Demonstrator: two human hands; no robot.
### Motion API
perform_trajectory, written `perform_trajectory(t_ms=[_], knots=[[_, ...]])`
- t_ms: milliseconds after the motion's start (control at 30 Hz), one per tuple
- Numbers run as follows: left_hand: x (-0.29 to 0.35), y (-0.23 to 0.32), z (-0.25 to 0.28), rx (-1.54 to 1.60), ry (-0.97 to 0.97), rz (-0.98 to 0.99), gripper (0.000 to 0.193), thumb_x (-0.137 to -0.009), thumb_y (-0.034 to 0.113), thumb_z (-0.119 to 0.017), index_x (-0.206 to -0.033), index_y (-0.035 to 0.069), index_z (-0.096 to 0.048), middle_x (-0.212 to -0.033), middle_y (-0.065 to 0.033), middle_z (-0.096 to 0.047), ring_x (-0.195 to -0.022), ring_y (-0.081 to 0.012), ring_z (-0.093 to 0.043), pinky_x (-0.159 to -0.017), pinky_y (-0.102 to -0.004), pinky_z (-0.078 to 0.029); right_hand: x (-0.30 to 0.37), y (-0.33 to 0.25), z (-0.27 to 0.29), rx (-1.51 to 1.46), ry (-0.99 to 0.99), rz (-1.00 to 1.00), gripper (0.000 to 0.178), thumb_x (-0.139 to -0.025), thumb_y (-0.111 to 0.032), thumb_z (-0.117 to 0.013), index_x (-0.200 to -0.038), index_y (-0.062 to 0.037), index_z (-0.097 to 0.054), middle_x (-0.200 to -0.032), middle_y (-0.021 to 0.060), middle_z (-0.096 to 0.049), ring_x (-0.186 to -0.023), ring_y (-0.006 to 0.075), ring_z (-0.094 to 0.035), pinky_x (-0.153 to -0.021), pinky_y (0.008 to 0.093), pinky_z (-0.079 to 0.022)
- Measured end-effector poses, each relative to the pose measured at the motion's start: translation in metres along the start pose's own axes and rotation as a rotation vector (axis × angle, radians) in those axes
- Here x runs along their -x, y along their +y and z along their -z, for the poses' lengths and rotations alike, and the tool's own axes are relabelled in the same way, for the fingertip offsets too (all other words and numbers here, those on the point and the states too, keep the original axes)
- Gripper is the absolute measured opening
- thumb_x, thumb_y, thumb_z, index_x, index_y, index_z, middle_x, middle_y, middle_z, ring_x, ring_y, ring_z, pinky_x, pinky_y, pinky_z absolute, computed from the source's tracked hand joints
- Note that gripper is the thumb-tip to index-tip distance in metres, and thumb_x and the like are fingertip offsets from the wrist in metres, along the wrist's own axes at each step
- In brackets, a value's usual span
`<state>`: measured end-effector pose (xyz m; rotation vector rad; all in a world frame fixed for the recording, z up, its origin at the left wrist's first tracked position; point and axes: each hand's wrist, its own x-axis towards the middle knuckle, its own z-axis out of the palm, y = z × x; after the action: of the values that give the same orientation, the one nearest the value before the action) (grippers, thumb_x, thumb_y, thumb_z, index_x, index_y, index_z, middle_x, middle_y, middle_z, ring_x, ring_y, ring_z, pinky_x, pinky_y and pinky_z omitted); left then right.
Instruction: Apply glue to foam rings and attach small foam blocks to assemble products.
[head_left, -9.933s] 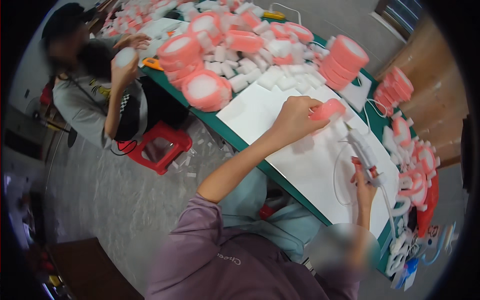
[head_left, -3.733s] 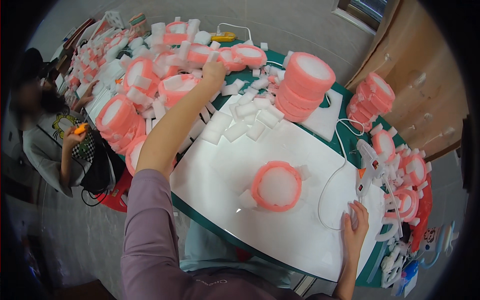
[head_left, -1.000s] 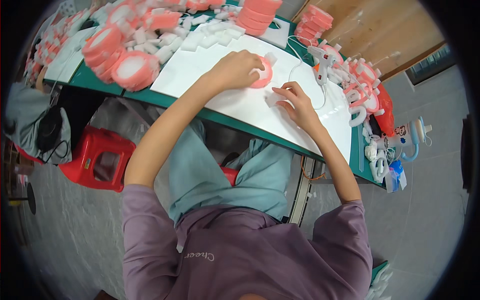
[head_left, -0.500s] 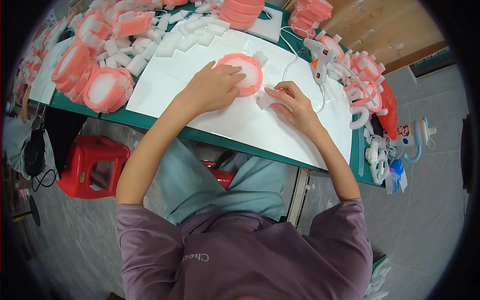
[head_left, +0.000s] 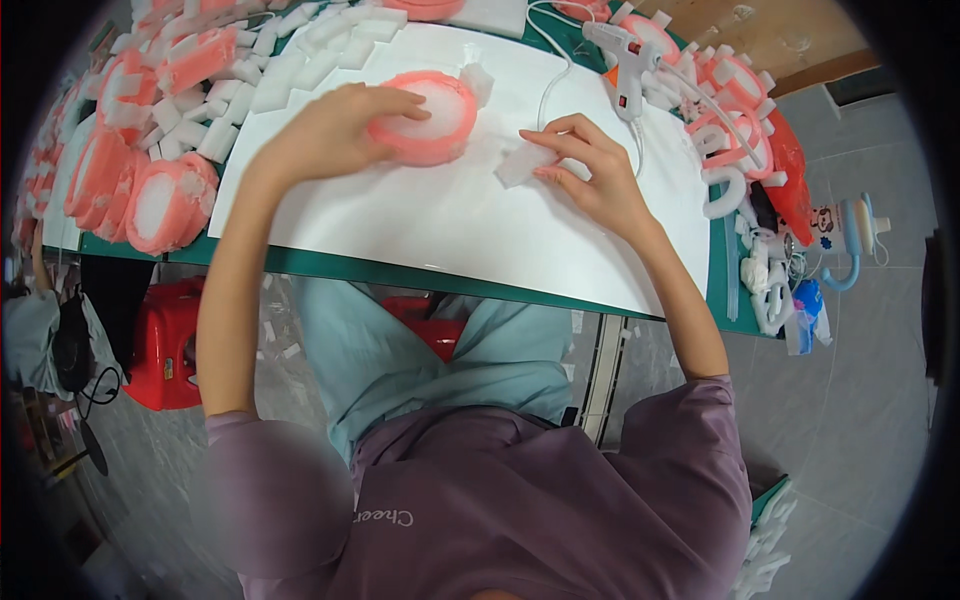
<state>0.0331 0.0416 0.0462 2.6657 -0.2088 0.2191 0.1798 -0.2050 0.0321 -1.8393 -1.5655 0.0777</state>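
A round pink foam piece with a white centre [head_left: 432,125] lies on a white sheet [head_left: 480,225]. My left hand [head_left: 340,130] is closed round its left side, fingers over the rim onto the white middle and the thumb low at the near edge. At the piece's far right edge a small white foam block [head_left: 477,86] stands against the rim. To the right, my right hand [head_left: 590,170] pinches another white foam block [head_left: 522,164] between thumb and fingers. A gap separates this block from the pink piece.
A white glue gun [head_left: 622,68] with its cord lies beyond my right hand. Pink round pieces [head_left: 170,203] and loose white foam blocks [head_left: 330,55] are heaped on the left and far side. More pink pieces and a red bag [head_left: 790,190] crowd the right end.
The pink foam piece has slid left with my left hand, widening the gap to the block in my right hand. The whole view has also shifted slightly.
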Motion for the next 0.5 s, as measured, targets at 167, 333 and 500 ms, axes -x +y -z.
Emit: perform_trajectory(t_ms=[167, 333, 500], knots=[[-0.007, -0.015, 0.022, 0.164, -0.127, -0.052, 0.043, -0.065, 0.000, -0.058, -0.108, 0.004, -0.056, -0.116, -0.0105, -0.052, -0.105, -0.0267, -0.048, -0.090, -0.0333, -0.038, 0.001, 0.001, -0.004, 0.017, 0.024, 0.003, 0.036, -0.067, 0.002, -0.062, -0.102, -0.0079, -0.060, -0.089, 0.0061, -0.051, -0.066, 0.0141, -0.052, -0.063, 0.0245, -0.042], [-0.015, -0.022, 0.030, 0.197, -0.188, -0.029, 0.044, -0.066, 0.001, -0.058, -0.110, 0.005, -0.054, -0.116, -0.0095, -0.052, -0.107, -0.0247, -0.048, -0.086, -0.0314, -0.042, 0.002, 0.004, -0.004, 0.015, 0.032, -0.004, 0.037, -0.068, 0.001, -0.061, -0.103, -0.0071, -0.060, -0.089, 0.0061, -0.051, -0.066, 0.0135, -0.052, -0.064, 0.0244, -0.042], [-0.017, -0.020, 0.031, 0.185, -0.210, -0.009, 0.043, -0.069, 0.004, -0.058, -0.111, 0.006, -0.054, -0.117, -0.0092, -0.051, -0.108, -0.0243, -0.047, -0.090, -0.0315, -0.038, 0.003, 0.007, -0.003, 0.003, 0.038, 0.002, 0.037, -0.067, 0.000, -0.063, -0.103, -0.0069, -0.059, -0.088, 0.0063, -0.051, -0.065, 0.0135, -0.051, -0.064, 0.0245, -0.042]])
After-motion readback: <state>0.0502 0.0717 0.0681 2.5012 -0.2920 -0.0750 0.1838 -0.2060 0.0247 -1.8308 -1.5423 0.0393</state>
